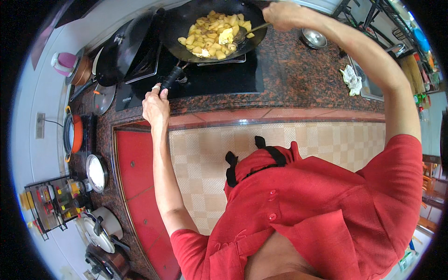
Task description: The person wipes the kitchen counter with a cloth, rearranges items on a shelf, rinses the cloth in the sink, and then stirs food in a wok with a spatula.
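A black wok [168, 45] sits on the black glass cooktop [224, 78], holding potato chunks [206, 33] and some crumbly yellow-white pieces, perhaps egg [226, 36]. My left hand [156, 105] grips the wok's dark handle [172, 77], which points toward me. Over the wok's right rim, my right hand [285, 15] holds the metal handle of a ladle or spatula [257, 28]. Its rounded head lies among the food on the right side. Part of the wok's far rim is cut off by the top of the picture.
Left of the wok leans a large black lid or pan [120, 52]. A steel bowl [314, 37] and a white cloth [351, 80] lie right, near the sink [367, 84]. Along the left counter stand an orange pan [77, 133], a pale-filled bowl [96, 173] and a pressure cooker [108, 224].
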A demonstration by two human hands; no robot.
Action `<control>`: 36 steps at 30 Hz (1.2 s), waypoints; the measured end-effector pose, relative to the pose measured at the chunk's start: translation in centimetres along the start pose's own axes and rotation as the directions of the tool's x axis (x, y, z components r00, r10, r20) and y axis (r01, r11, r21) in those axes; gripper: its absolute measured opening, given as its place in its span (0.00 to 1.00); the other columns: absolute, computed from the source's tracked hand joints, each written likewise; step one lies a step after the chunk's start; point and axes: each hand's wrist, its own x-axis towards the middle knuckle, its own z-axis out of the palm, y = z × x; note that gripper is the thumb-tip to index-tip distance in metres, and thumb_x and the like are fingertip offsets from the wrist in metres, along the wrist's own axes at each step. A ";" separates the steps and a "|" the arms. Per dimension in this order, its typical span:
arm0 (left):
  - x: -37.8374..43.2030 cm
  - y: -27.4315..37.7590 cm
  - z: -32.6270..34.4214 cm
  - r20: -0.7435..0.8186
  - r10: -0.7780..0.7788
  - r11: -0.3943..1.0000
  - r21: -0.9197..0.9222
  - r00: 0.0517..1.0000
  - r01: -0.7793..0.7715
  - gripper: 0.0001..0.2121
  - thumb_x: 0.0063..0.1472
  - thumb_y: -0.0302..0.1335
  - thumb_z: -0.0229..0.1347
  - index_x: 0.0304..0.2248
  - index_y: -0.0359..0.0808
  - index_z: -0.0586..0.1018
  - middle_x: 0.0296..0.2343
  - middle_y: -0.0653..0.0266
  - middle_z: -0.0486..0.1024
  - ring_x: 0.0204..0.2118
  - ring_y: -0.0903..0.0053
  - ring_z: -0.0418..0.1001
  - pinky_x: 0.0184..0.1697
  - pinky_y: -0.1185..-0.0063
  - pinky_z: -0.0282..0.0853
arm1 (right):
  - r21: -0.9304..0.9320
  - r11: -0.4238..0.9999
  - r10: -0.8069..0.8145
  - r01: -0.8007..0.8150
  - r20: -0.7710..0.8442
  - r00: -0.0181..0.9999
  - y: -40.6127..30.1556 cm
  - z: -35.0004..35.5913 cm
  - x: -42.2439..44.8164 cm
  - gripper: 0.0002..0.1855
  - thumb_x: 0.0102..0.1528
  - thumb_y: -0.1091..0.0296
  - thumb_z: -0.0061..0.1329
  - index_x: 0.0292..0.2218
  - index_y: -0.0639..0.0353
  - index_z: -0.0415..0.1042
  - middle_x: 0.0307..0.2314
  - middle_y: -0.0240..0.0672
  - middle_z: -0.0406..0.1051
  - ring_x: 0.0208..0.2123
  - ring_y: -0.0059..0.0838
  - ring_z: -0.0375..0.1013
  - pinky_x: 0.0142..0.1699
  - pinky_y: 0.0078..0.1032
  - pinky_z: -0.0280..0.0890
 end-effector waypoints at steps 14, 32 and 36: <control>0.2 0.3 0.5 -0.005 0.024 0.999 -0.031 1.000 -0.024 0.15 0.54 0.36 0.52 0.42 0.46 0.74 0.32 0.57 0.73 0.35 0.60 0.70 0.37 0.67 0.66 | -0.440 0.890 -0.013 -0.122 -0.290 0.957 1.7 -0.3 -3.8 0.12 0.47 0.63 0.41 0.17 0.57 0.68 0.12 0.37 0.67 0.15 0.32 0.68 0.19 0.32 0.60; -0.1 1.0 0.2 0.008 0.025 0.999 -0.041 1.000 -0.025 0.15 0.55 0.36 0.52 0.43 0.46 0.74 0.33 0.57 0.73 0.36 0.61 0.70 0.37 0.67 0.66 | -0.116 0.919 0.378 -0.377 -0.021 0.926 -1.4 1.5 -5.1 0.11 0.45 0.70 0.47 0.31 0.64 0.72 0.28 0.46 0.72 0.32 0.43 0.73 0.36 0.35 0.69; -0.2 0.8 0.3 -0.001 0.024 0.999 -0.024 1.000 -0.024 0.15 0.55 0.36 0.51 0.43 0.46 0.74 0.33 0.57 0.72 0.36 0.61 0.70 0.37 0.67 0.66 | -0.010 0.919 0.395 -0.395 -0.016 0.918 -0.7 1.1 -5.5 0.12 0.46 0.67 0.48 0.33 0.62 0.72 0.30 0.49 0.71 0.35 0.44 0.72 0.38 0.37 0.68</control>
